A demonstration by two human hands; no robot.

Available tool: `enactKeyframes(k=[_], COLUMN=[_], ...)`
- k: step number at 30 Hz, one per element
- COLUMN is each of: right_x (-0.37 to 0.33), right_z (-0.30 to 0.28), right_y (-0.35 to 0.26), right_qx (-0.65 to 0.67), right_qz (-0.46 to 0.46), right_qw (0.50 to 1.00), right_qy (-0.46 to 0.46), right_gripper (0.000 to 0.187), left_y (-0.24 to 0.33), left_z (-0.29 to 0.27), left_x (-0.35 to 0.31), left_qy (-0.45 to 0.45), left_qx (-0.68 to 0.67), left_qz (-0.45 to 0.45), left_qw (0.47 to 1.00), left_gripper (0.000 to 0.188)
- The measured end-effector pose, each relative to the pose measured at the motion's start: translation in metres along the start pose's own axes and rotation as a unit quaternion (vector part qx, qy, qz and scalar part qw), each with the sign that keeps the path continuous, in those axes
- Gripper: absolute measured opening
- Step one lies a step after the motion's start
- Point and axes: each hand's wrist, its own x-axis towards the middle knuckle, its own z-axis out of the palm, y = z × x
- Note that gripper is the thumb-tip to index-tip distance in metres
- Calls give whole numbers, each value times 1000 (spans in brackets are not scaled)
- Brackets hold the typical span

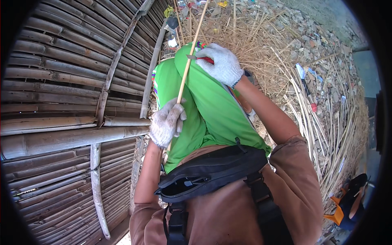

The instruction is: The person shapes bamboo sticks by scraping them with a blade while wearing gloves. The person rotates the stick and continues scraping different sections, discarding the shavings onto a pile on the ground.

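My left hand [167, 122], in a pale knitted glove, is closed around the lower part of a thin bamboo strip [186, 74]. The strip slants up and slightly right across my green-trousered legs [216, 110] and runs out of the top of the view. In its white knitted glove, my right hand [220, 65] grips a small knife [206, 60] by its red handle. The knife's short blade points left and meets the strip near my knees. Part of the handle is hidden by my fingers.
At left stands a bamboo slat wall [61, 73] with a thick horizontal pole [73, 141]. Straw-like shavings [253, 53] cover the stony ground ahead. Several long pale strips [306, 118] lie to my right. A black bag [216, 171] sits across my waist. Dark and orange items [347, 206] lie lower right.
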Motion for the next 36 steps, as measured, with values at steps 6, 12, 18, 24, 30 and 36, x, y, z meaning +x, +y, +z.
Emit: enactKeyframes(k=[6, 12, 18, 24, 30, 36], right_x=[4, 2, 3, 6, 3, 2], right_z=[-1, 5, 6, 1, 3, 7], right_y=[-6, -15, -11, -14, -18, -14], right_qx=[8, -21, -28, -32, -33, -24], right_qz=[27, 25, 51, 17, 41, 51], right_qw=[999, 999, 998, 999, 998, 998], right_qy=[-23, -12, 0, -38, -21, -15], right_gripper=[22, 25, 24, 23, 22, 23], left_y=[17, 20, 20, 13, 3, -14], left_z=[10, 1, -8, -5, -8, -19], left_x=[14, -6, -33, -11, -18, -44], left_qy=[18, 23, 28, 45, 101, 118], left_qx=[25, 31, 39, 155, 331, 400], left_qz=[-1, -20, -32, 42, 184, 176], left_qw=[1000, 999, 998, 986, 920, 892], left_gripper=[39, 35, 35, 35, 32, 36])
